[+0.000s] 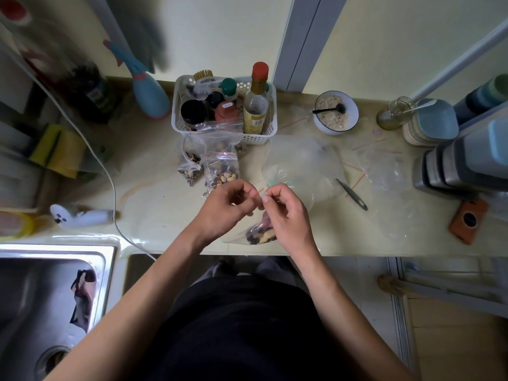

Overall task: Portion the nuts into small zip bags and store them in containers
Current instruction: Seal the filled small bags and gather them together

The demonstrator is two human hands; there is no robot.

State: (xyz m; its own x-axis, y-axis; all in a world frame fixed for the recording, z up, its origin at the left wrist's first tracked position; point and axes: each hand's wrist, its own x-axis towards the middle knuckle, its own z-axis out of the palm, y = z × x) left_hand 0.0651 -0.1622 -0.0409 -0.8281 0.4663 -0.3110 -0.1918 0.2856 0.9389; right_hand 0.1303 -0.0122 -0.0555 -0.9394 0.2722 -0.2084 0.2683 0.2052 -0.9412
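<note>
White plastic formed the slotted basket (264,134) at the back of the counter (154,171), holding a red-capped bottle (256,103) and several jars. Before it lay two filled zip bags (220,171) of mixed nuts. Nearer the counter's edge, the left hand (228,204) and right hand (286,213) each pinched the red-striped top of a small nut bag (259,235), fingers curled, the bag hanging beneath them. Empty bags (382,166) lay crumpled to the right beside a dark tool (351,194), with a bowl (336,112) of pale flakes and a black brush behind.
</note>
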